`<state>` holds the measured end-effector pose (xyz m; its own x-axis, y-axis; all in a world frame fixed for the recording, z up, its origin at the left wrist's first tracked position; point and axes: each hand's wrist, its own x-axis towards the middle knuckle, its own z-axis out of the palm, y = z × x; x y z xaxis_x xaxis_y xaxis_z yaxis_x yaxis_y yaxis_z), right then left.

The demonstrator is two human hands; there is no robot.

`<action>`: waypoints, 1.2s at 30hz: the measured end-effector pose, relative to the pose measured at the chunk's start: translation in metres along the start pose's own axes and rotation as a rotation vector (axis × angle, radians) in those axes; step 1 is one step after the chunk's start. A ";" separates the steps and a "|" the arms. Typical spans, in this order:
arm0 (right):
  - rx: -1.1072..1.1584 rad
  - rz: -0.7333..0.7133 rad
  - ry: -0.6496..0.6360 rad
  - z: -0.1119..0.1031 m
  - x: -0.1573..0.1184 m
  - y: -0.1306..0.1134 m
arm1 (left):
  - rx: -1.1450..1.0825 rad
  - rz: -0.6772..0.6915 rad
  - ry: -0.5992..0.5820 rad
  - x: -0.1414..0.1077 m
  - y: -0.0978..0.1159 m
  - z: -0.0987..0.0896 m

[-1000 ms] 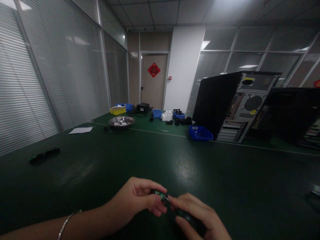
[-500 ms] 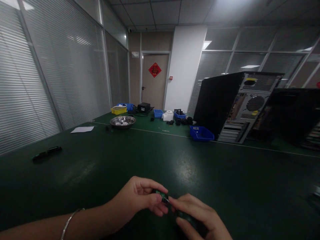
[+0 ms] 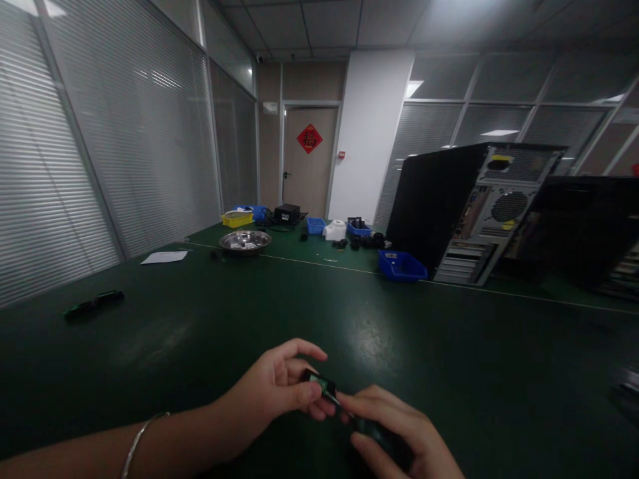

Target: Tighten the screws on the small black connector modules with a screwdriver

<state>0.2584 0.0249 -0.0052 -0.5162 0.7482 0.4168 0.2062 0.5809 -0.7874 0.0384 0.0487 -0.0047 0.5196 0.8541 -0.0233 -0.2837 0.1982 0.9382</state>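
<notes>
My left hand [image 3: 287, 386] holds a small black part with a green circuit board [image 3: 322, 384] between thumb and lower fingers. Its index finger is lifted away from the part. A screwdriver [image 3: 344, 406] sits in my right hand [image 3: 394, 426], its thin metal shaft pointing left and up to the board's near end. The grip is mostly hidden in the palm, and the tip is too small to tell if it touches a screw. Both hands are close together above the green tabletop [image 3: 299, 299].
Two dark pieces with green boards [image 3: 94, 305] lie at left, near a white paper [image 3: 164, 257]. Further back are a steel bowl [image 3: 245, 242], a yellow bin [image 3: 237, 219], and a blue bin [image 3: 402, 266]. A black computer case [image 3: 439, 206] stands at right.
My left index finger has lifted off the part, showing more of the green board. The part has tilted slightly, and the right hand with the screwdriver is almost where it was.
</notes>
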 end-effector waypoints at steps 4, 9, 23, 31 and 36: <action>-0.019 0.059 0.038 -0.001 -0.002 -0.001 | 0.037 0.028 0.091 0.003 0.002 -0.006; -0.024 0.126 0.049 -0.002 -0.002 -0.003 | 0.024 0.018 0.152 0.003 0.008 -0.007; -0.055 0.122 0.041 0.000 -0.002 -0.002 | 0.368 0.013 -0.025 -0.003 0.005 -0.004; -0.064 0.128 0.018 0.000 -0.002 -0.002 | 0.511 0.111 -0.053 -0.004 0.006 0.000; -0.085 0.086 -0.005 0.000 -0.001 -0.005 | 0.701 0.200 -0.030 -0.004 0.003 -0.007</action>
<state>0.2579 0.0216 -0.0013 -0.4974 0.7952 0.3469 0.3196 0.5397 -0.7788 0.0297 0.0496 -0.0040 0.5367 0.8260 0.1721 0.2015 -0.3235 0.9245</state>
